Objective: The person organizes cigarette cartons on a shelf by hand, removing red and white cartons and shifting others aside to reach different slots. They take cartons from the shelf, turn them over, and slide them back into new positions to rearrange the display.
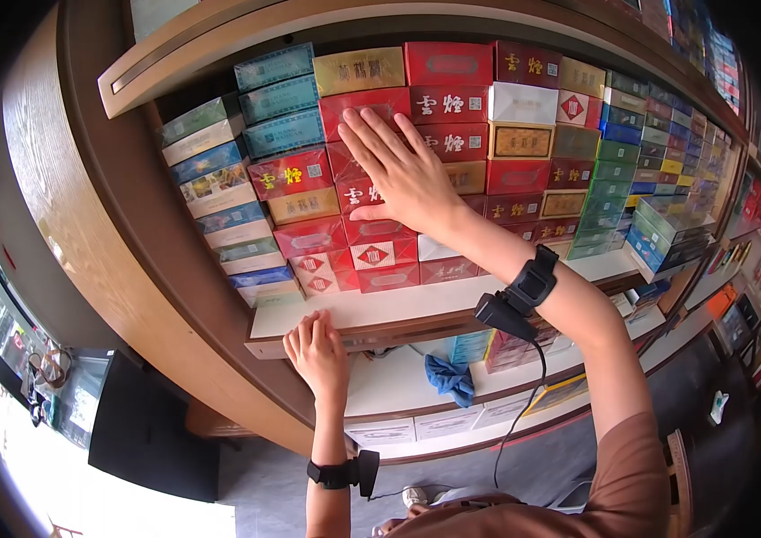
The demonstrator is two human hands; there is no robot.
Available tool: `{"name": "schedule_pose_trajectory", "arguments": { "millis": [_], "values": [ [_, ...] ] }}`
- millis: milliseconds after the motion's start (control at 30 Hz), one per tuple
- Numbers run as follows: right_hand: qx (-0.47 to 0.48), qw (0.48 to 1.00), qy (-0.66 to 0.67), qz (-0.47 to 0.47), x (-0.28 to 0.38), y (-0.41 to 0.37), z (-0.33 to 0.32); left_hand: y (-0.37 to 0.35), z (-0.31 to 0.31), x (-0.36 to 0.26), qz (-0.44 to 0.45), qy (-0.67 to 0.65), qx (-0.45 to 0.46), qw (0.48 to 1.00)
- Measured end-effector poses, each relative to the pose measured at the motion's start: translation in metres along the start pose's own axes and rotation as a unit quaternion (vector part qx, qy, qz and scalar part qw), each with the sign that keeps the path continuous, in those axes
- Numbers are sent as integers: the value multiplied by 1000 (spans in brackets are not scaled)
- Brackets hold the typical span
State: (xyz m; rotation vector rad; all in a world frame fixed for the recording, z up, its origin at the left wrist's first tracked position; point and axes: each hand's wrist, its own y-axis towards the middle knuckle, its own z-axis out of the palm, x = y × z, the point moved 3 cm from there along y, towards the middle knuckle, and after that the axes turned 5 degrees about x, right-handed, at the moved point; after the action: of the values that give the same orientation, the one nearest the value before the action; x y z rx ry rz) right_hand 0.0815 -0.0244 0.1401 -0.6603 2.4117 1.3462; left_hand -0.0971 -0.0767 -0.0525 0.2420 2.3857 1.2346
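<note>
Flat against the stacked red cartons (363, 109) lies my right hand (406, 172), its fingers spread and nothing held. Its palm hides parts of the boxes behind it. My left hand (316, 351) is at the front edge of the white shelf (380, 311), near its left end, with fingers bent and partly apart, holding nothing visible. Between the hands are red and white boxes (373, 255) in the lower rows. A red box with yellow lettering (291, 174) and a gold box (304, 206) are left of my right hand.
Teal boxes (275, 65) stand at the upper left, green ones (609, 170) to the right. Below the shelf lies a blue cloth (449, 378). A wooden frame (121, 233) borders the left side. A black cable (537, 381) hangs from my right wrist.
</note>
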Motion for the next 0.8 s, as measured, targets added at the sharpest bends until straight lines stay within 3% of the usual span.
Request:
{"name": "schedule_pose_trajectory", "arguments": {
  "millis": [167, 233, 333, 400, 467, 500, 567, 800],
  "values": [
    [-36, 997, -70, 4, -3, -1, 9, 3, -3, -2, -8, -15, 7, 1000],
    [-38, 996, -77, 9, -4, 2, 11, 9, -8, -3, -4, -6, 61, 998],
    [-48, 992, -120, 12, -4, 3, 10, 37, -25, -18, 4, -34, 72, 997],
    [-64, 992, -105, 8, -9, 9, 5, 64, -29, -41, 124, -75, 0, 989],
    [-87, 991, -101, 9, -15, 17, -4, 89, -26, -69, 216, -77, -5, 973],
    [-90, 991, -102, 7, -18, 21, -8, 100, -19, -76, 216, -78, -6, 973],
    [-98, 993, -71, -9, -21, 25, -12, 120, -5, -91, 285, 1, 35, 958],
    [-82, 991, -101, -2, -21, 25, -10, 134, 15, -92, 272, -41, 46, 960]
  ]
}}
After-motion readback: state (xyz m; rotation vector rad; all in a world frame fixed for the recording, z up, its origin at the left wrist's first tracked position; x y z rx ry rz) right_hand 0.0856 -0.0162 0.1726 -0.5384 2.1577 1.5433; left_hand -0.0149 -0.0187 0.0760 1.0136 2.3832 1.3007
